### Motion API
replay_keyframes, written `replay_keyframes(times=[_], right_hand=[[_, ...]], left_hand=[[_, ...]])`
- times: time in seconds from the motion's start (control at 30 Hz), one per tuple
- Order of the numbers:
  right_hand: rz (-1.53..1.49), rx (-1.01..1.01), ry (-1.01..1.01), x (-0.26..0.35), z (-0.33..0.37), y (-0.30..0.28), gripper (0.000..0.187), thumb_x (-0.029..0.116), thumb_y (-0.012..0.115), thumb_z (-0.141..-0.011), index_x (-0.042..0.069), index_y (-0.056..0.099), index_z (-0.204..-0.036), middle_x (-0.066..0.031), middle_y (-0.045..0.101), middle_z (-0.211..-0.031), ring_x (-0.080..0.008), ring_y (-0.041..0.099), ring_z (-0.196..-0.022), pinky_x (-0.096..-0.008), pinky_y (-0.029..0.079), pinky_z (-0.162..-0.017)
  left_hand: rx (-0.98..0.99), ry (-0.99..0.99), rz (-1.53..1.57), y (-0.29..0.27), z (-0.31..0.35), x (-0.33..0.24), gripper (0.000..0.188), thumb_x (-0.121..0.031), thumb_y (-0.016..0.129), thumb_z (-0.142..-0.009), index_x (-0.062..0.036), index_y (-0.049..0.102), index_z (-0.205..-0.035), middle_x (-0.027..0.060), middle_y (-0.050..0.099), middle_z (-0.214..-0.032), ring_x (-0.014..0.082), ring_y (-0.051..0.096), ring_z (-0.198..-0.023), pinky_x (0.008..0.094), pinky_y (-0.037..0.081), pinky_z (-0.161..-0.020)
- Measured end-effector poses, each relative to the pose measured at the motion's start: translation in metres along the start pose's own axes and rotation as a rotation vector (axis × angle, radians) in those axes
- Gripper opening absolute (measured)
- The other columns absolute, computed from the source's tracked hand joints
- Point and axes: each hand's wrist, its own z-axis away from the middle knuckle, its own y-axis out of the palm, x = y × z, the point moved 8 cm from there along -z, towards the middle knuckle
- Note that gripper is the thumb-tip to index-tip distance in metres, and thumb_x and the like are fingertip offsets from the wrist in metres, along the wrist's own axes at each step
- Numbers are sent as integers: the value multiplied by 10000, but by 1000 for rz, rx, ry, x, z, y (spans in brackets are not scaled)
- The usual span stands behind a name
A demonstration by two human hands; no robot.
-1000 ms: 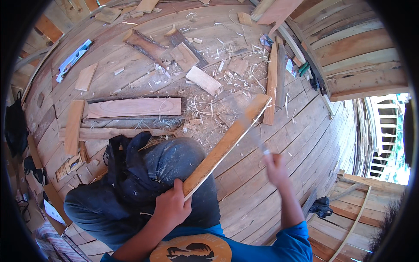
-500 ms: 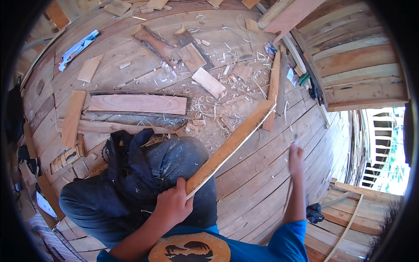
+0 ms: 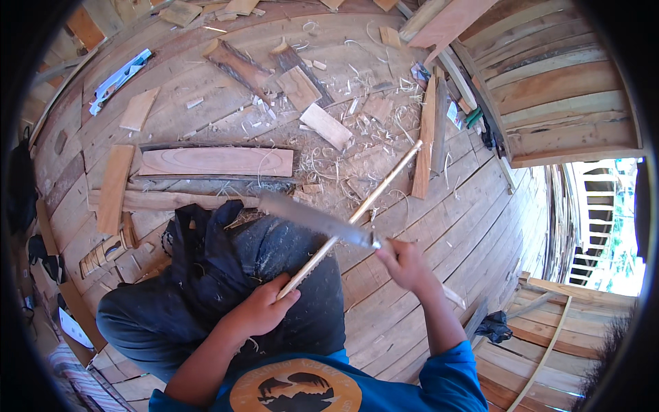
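Note:
My left hand (image 3: 264, 307) is closed round the near end of a long wooden strip (image 3: 374, 196), by my bent knee. The strip slants up and away to the right, its narrow edge facing up. In my right hand (image 3: 408, 266) is the handle of a machete (image 3: 316, 221), whose broad blade is blurred by motion. The blade points left and crosses over the middle of the strip; whether it touches the wood I cannot tell. A pale end (image 3: 453, 296), perhaps of the handle, shows beyond my right wrist.
Pale shavings and offcuts litter the plank floor (image 3: 412, 226). A flat board (image 3: 216, 163) lies beyond my knees, with bark-edged pieces (image 3: 237, 65) farther off. Long planks (image 3: 425, 137) lie to the right. A wooden panel (image 3: 559, 103) stands beside a bright opening.
My right hand has swung inward from the right, bringing the machete across the strip. My left hand has turned the strip from its broad face onto its edge.

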Motion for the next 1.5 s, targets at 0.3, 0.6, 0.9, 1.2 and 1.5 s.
replay_keyframes(times=[0.3, 0.6, 0.9, 1.2, 1.5], right_hand=[[-134, -187, 115, -30, -18, -29, 602, 533, 537, -889, -42, 606, -724, -204, 528, -556, -303, 563, -534, -423, 447, -551], [217, -83, -132, 4, -39, 3, 588, 605, 622, -767, 23, 612, -685, -196, 581, -579, -395, 614, -628, -474, 492, -605], [285, -173, -90, -19, -42, -20, 606, 623, 619, -757, 19, 637, -714, -196, 590, -591, -391, 618, -635, -468, 493, -609], [264, -103, -77, 44, -2, 10, 612, 630, 581, -789, 22, 647, -805, -214, 619, -643, -400, 639, -679, -495, 510, -645], [294, -205, 44, 9, -20, -12, 617, 642, 568, -797, 29, 630, -776, -218, 624, -663, -407, 635, -668, -490, 506, -615]], left_hand=[[-19, 8, -94, -1, 4, -6, 269, -270, 487, -959, -7, 503, -1012, 199, 594, -756, 329, 603, -707, 407, 464, -669], [25, -43, 18, 1, -3, -2, 295, -237, 484, -969, -25, 506, -1174, 24, 500, -768, 107, 480, -636, 275, 447, -595], [79, -184, 160, 5, 2, -3, 259, -247, 465, -970, -58, 487, -1147, -2, 465, -742, 73, 434, -592, 237, 420, -518], [-43, 132, -114, 2, -5, -2, 259, -262, 471, -973, -63, 492, -1138, 6, 473, -722, 87, 455, -564, 252, 431, -501], [51, -148, 85, 6, 6, -9, 326, -270, 467, -977, -69, 482, -1234, 5, 481, -736, 85, 468, -588, 256, 440, -506]])
